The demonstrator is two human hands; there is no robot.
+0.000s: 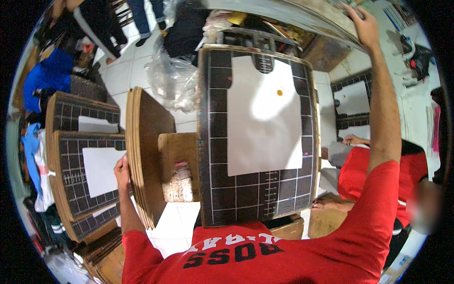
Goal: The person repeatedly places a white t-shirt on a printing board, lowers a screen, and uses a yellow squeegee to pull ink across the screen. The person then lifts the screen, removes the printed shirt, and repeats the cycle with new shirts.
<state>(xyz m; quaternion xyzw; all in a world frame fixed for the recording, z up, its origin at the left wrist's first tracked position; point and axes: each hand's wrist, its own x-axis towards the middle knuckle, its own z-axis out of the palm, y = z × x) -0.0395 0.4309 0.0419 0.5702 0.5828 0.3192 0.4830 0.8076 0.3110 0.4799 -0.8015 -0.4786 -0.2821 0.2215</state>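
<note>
A dark, gridded board point(217, 199) stands in front of me with a white cut garment piece point(265, 142) lying flat on it. The piece has a scooped neckline and a small orange round mark near its top right. High at the right, my right hand point(363, 23) has its fingers curled over the edge of a long raised frame point(302, 10). My left hand point(122, 173) is closed, fingers bent, against the left side of a stack of wooden boards point(137, 146) seen edge-on. Its fingertips are partly hidden there.
More gridded boards point(71, 175) with white pieces are at the left. A person in red point(378, 175) sits at the right, hands low beside my board. Clear plastic point(172, 80) lies on the tiled floor beyond. A wooden stool point(175, 184) stands between the stack and my board.
</note>
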